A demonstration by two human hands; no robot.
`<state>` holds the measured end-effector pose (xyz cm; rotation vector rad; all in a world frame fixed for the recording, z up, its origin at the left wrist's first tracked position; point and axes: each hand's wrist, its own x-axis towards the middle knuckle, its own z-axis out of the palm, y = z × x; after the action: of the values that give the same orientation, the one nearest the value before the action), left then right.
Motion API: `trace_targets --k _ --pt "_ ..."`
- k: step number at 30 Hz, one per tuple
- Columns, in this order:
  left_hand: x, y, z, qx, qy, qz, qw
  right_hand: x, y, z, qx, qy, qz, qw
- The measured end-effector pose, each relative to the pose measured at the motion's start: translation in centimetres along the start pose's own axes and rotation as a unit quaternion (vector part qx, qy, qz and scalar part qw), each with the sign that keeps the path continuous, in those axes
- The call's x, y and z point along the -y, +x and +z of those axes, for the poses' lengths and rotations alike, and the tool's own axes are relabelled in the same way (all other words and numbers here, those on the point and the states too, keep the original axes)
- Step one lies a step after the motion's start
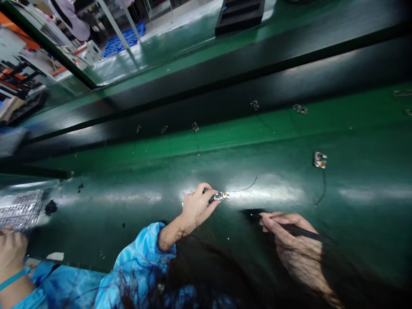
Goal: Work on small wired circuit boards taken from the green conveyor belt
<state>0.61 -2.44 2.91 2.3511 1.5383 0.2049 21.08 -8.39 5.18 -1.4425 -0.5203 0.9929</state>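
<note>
My left hand, in a bright blue sleeve, reaches in from the lower left. Its thumb and forefinger pinch a small circuit board, from which a thin black wire curves off to the right. Lower right, my right hand is closed round slim black tweezers, held like a pen. Their tip points left, low over the green mat and apart from the board. Another small circuit board lies on the mat beyond my right hand, its black wire trailing down. Dark hair hides part of the lower view.
Several small boards lie spaced along the dark strip behind the green mat. At far left, a co-worker's hand rests by a clear tray and small black parts. A black tray stands at the back.
</note>
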Motion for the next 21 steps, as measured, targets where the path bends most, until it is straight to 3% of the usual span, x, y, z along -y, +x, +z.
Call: trace_targets --k 3,7,12,21 --pt "-1.3 -0.6 0.6 -0.036 0.045 0.08 0.995 -0.5 0.0 0.2 0.018 -0.055 -0.021 0.998" --pt "-3.1 -2.9 0.8 -0.061 0.064 0.125 0.988 -1.7 -0.2 0.3 0.031 -0.104 -0.02 0.994" --pt "-3.3 -4.4 0.2 -0.099 0.091 0.209 0.969 -3.1 -0.3 -0.1 0.057 -0.153 -0.016 0.986" --pt "-3.1 -3.5 -0.1 -0.107 0.127 0.228 0.959 -1.1 0.1 0.8 0.088 -0.186 -0.031 0.978"
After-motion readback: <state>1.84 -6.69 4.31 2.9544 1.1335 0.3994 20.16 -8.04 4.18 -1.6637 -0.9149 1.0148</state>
